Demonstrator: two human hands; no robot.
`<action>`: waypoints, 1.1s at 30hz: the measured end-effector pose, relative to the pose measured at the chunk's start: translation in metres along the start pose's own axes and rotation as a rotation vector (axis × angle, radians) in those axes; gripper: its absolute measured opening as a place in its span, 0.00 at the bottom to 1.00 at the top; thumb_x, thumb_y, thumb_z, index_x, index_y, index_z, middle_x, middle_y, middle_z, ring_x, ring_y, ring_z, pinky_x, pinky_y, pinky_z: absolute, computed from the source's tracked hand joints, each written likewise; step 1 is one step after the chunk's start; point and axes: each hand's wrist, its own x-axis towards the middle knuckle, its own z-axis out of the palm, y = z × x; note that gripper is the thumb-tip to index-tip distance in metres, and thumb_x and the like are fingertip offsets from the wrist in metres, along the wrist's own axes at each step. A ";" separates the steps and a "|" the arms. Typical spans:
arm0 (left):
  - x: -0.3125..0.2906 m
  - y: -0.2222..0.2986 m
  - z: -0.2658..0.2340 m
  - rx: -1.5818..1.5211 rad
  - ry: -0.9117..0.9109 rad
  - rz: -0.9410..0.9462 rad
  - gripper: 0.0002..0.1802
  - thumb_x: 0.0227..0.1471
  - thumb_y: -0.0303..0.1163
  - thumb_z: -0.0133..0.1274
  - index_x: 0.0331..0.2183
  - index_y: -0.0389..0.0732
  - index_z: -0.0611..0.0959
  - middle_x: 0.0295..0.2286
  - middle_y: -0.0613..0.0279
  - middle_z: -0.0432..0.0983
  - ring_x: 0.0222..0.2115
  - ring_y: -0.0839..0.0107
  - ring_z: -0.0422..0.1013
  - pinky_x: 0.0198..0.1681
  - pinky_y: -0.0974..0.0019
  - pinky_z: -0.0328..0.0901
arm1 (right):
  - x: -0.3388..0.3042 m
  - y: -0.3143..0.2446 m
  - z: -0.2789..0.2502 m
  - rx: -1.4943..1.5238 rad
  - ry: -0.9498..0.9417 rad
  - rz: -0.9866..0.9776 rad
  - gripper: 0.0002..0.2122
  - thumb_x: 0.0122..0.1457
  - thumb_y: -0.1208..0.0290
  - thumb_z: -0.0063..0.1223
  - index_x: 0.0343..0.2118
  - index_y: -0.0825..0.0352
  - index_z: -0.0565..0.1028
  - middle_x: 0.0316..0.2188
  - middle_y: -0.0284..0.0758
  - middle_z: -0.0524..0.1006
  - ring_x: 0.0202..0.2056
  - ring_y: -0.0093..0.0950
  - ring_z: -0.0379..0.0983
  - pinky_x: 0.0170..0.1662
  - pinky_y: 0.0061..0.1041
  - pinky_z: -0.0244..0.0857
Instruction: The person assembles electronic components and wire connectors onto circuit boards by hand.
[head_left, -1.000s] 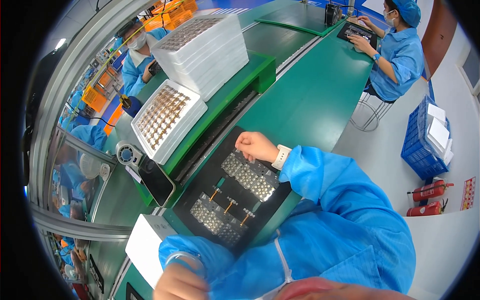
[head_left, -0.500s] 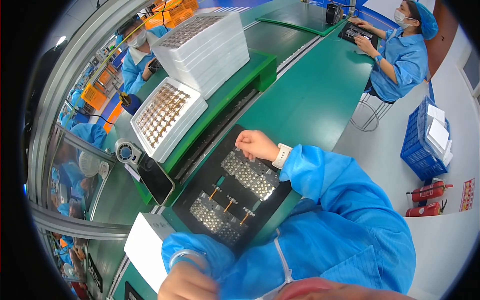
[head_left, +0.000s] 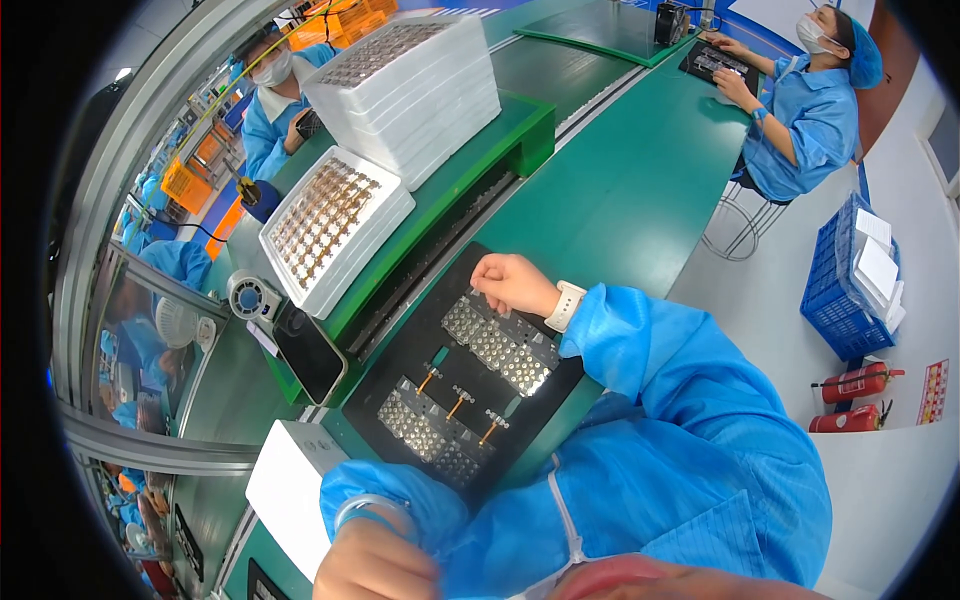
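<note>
On the work table lies a black board (head_left: 425,335) bearing two sheets of small round silvery pieces, an upper right sheet (head_left: 498,348) and a lower left sheet (head_left: 425,432). Between them sit several small flat parts with orange strips (head_left: 458,405). My right hand (head_left: 515,284), a pale watch at its wrist, is closed in a pinch at the far end of the upper right sheet; whatever the fingertips hold is too small to name. Down at the lower edge, my left hand (head_left: 375,562) hangs nearest a white box, back upward. Its fingers are blurred and partly hidden.
A white tray of brown-gold parts (head_left: 325,225) and a tall stack of white trays (head_left: 420,120) stand on a green shelf. Nearby are a phone (head_left: 312,355), small fan (head_left: 252,298) and white box (head_left: 290,490). A co-worker (head_left: 800,130) sits far right.
The view has shifted very slightly. Both hands stay nearly where they were, my right hand still pinching at the sheet's far end.
</note>
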 end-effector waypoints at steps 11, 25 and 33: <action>-0.004 0.003 -0.004 0.083 -0.064 -0.081 0.15 0.56 0.21 0.35 0.21 0.44 0.70 0.14 0.60 0.68 0.09 0.76 0.57 0.10 0.74 0.47 | -0.001 0.002 -0.001 0.004 -0.001 -0.005 0.07 0.58 0.71 0.48 0.31 0.70 0.72 0.15 0.30 0.73 0.15 0.18 0.68 0.18 0.18 0.61; -0.008 0.004 -0.010 0.066 -0.082 -0.073 0.08 0.58 0.28 0.44 0.30 0.51 0.78 0.15 0.61 0.70 0.10 0.78 0.57 0.10 0.77 0.47 | -0.001 0.002 -0.003 0.045 -0.039 -0.013 0.06 0.60 0.71 0.49 0.33 0.68 0.72 0.15 0.29 0.72 0.16 0.17 0.68 0.19 0.17 0.62; -0.008 0.010 -0.015 0.029 -0.102 -0.024 0.08 0.56 0.30 0.49 0.35 0.54 0.81 0.16 0.63 0.70 0.11 0.80 0.57 0.12 0.78 0.47 | 0.034 -0.044 -0.010 -0.443 0.246 -0.651 0.05 0.55 0.74 0.53 0.34 0.68 0.73 0.27 0.32 0.75 0.29 0.21 0.72 0.30 0.19 0.65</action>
